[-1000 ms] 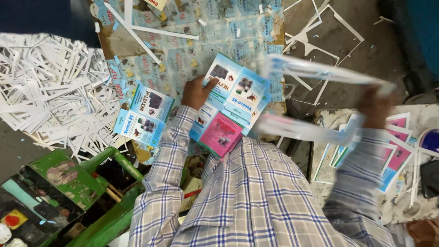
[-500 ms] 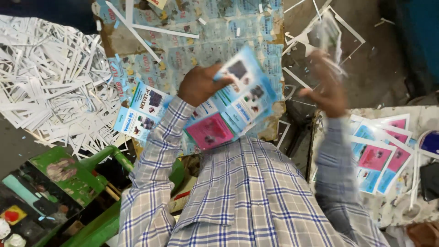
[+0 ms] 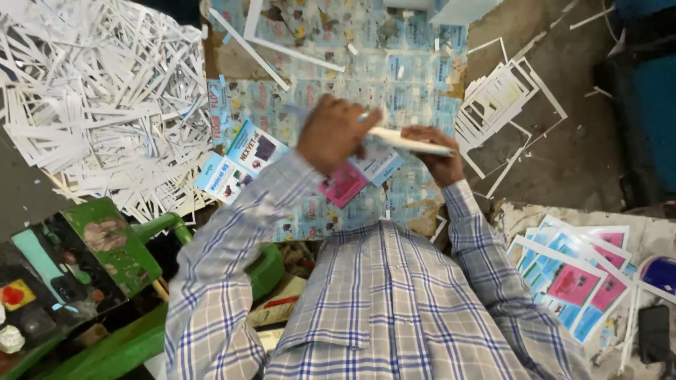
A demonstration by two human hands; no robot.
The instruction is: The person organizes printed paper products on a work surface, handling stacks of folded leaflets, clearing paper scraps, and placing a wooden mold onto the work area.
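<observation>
My work surface (image 3: 352, 70) was papered with pale blue printed sheets; a heap of white paper strips (image 3: 91, 105) and blue cards (image 3: 236, 162) lay on it.

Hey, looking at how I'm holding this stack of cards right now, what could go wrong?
1. Both hands, left and right, hold the stack of cards edge-on above the work surface; a loose grip might let cards slide out.
2. The paper strips lie close by on the left, so dropped cards could get lost among them.
3. Dropped cards could also mix with the loose cards beneath the left hand.
</observation>
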